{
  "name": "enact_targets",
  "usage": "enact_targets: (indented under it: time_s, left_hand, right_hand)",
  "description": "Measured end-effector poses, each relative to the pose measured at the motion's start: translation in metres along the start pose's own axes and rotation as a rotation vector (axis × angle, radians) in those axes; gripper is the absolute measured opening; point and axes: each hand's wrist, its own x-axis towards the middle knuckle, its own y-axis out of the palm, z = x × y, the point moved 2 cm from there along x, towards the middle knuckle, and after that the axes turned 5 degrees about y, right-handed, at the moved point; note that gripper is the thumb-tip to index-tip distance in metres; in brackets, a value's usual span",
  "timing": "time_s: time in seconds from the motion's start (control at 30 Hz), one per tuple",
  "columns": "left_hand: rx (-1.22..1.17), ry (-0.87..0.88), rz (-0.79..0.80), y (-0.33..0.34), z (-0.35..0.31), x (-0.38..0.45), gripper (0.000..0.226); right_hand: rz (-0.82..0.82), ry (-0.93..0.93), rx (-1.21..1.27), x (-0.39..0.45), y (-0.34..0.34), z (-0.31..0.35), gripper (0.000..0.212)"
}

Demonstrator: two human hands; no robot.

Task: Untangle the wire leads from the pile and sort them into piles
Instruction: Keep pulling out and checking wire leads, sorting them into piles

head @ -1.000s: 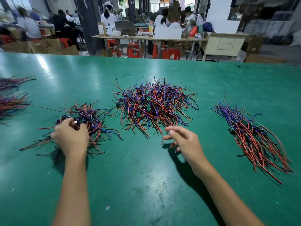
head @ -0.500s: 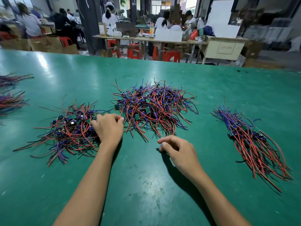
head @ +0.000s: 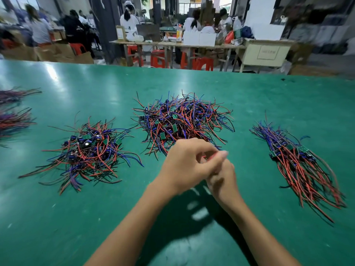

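Bare table [head: 242, 116] (green) separates wire piles [head: 182, 120].

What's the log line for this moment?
left hand: over right hand, near edge of middle pile | grip: blurred, unclear | left pile, right pile: untouched

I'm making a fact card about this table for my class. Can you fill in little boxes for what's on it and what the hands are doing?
table: green worktable
middle pile: tangled wire leads
left pile: smaller tangled pile
right pile: leads laid side by side
far left: more wire bundles
left hand: fingers curled, by the middle pile's near edge
right hand: tucked partly under the left; grip blurred
held: something red between fingers, unclear
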Motion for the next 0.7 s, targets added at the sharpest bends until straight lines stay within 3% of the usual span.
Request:
enact_targets:
  time_s: [0.07,0.13,0.2,0.3,0.37,0.6,0.7]
  left_hand:
    - [-0.052,0.041,0.003,0.000,-0.001,0.001,0.029]
    - [-0.061,-0.050,0.019,-0.008,0.012,0.001,0.044]
    - [0.005,-0.150,0.136,-0.014,0.028,0.001,0.049]
    - [-0.061,-0.212,0.264,-0.016,0.040,-0.001,0.022]
    - [-0.136,-0.220,0.231,-0.017,0.042,-0.001,0.011]
    - [-0.238,-0.287,0.097,-0.023,0.042,0.002,0.007]
    - [-0.315,-0.319,-0.133,-0.047,0.044,0.005,0.007]
  right_hand:
    - [-0.025,0.037,0.097,0.003,-0.005,0.003,0.015]
    - [-0.002,0.127,0.382,0.005,-0.010,0.008,0.016]
    - [0.011,0.207,0.550,0.008,-0.014,0.013,0.018]
    - [-0.020,0.258,0.609,0.011,-0.018,0.013,0.026]
    - [-0.046,0.264,0.635,0.013,-0.020,0.014,0.028]
    - [-0.048,0.261,0.663,0.013,-0.021,0.017,0.032]
    - [-0.024,0.289,0.604,0.014,-0.023,0.017,0.038]
